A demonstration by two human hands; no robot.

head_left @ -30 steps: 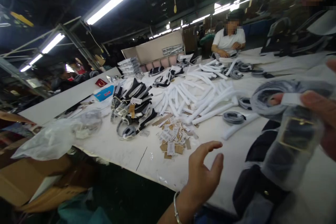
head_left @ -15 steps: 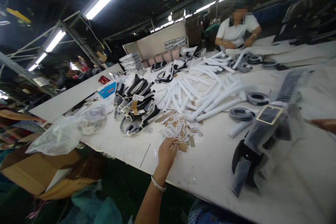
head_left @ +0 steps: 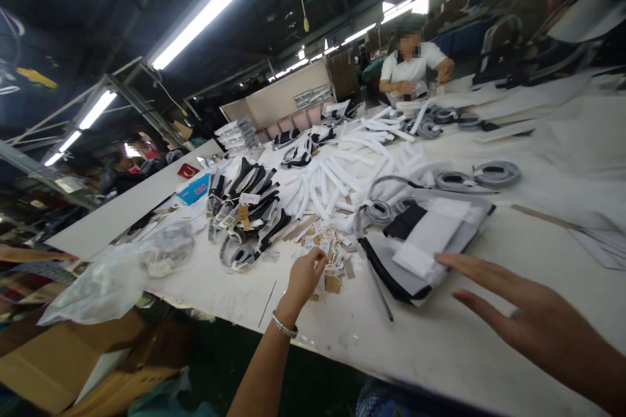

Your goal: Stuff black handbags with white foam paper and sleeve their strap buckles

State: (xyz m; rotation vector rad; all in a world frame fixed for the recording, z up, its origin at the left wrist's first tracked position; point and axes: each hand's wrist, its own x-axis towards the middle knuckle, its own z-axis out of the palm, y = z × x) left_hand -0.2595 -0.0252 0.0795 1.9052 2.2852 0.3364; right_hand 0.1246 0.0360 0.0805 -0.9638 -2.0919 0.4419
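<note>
My left hand [head_left: 306,272], with a bracelet at the wrist, is at the near edge of a pile of small tags [head_left: 334,249]. Its fingers are curled together, and anything between them is too small to make out. My right hand [head_left: 508,303] has its fingers apart beside a black and grey bundle [head_left: 440,234] with white wrapping on top, which lies on the white table [head_left: 332,319]. The fingertips are at the bundle's near right edge. Behind the tags lie many white padded strips [head_left: 337,176]. Left of them is a heap of black and grey straps [head_left: 249,199] with tags.
A clear plastic bag [head_left: 112,273] hangs over the table's left edge, above a cardboard box [head_left: 63,352]. Coiled grey straps [head_left: 496,174] lie at the right. Across the table sits a person in white [head_left: 411,71]. Another person is partly visible at the upper right.
The bundle has come down onto the table from the right, and its buckle is out of sight. My right hand has moved into view beside it. The camera view has shifted; my left hand remains by the tags.
</note>
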